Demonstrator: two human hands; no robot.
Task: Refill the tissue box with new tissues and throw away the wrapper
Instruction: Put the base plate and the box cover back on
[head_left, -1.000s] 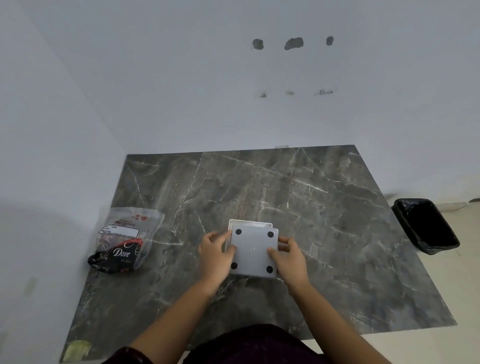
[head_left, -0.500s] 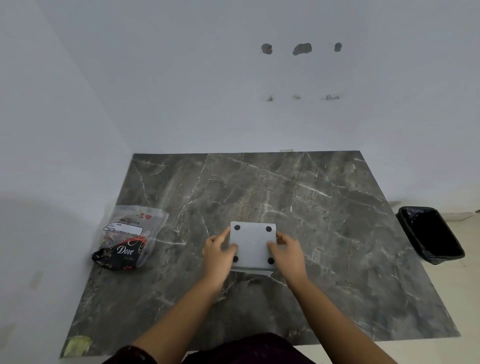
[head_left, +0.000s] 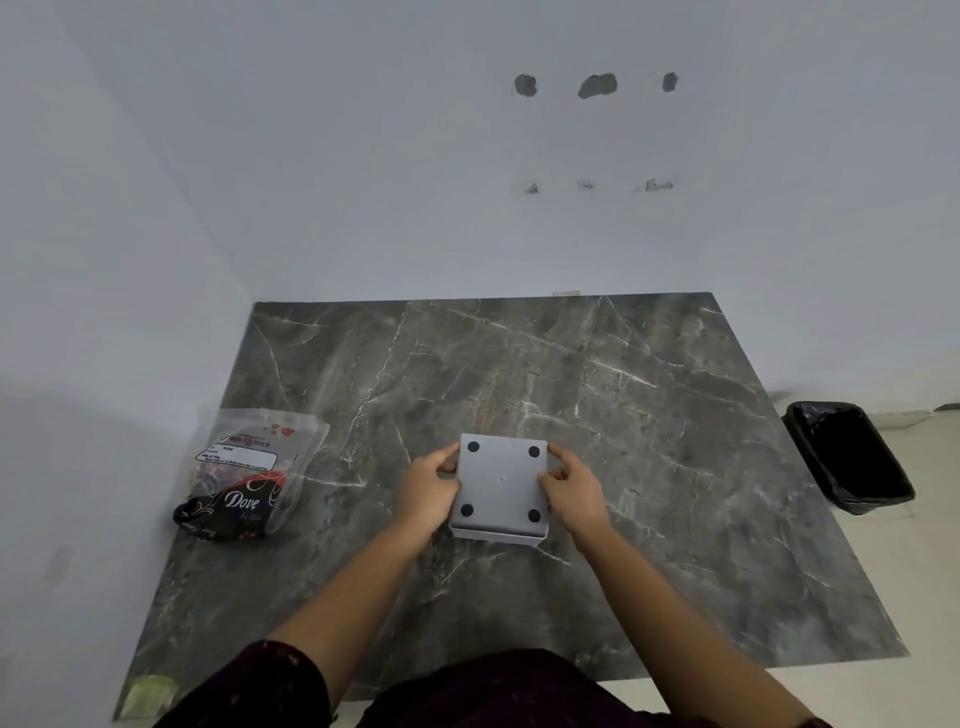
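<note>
The desk (head_left: 649, 467) filled the lower half of the frame — a dark grey marbled slab, polished and veined in white, and slick enough that anything set down carelessly could have skated on it. At the right edge of the frame the bin (head_left: 852, 457) stood on the pale floor, lined in glossy black plastic, well apart from the desk; a light wrapper tossed from where you sat could easily have fallen short.

Left of centre lay the tissue pack (head_left: 249, 473), a soft, crinkled clear-and-black film pouch, slumped and shapeless. It looked unopened as far as could be told. Tearing it roughly could have ripped the tissues inside.

At the centre you held the tissue box (head_left: 501, 486) upside down: a smooth, square, matt grey shell with four round black rubber feet showing, and a paler rim peeking out at its near edge. Your left hand (head_left: 428, 493) and right hand (head_left: 574, 491) were each clamped on a side of it. That base seemed a separate panel — pulled unevenly, it could have jammed or sprung loose and dropped onto the stone.
</note>
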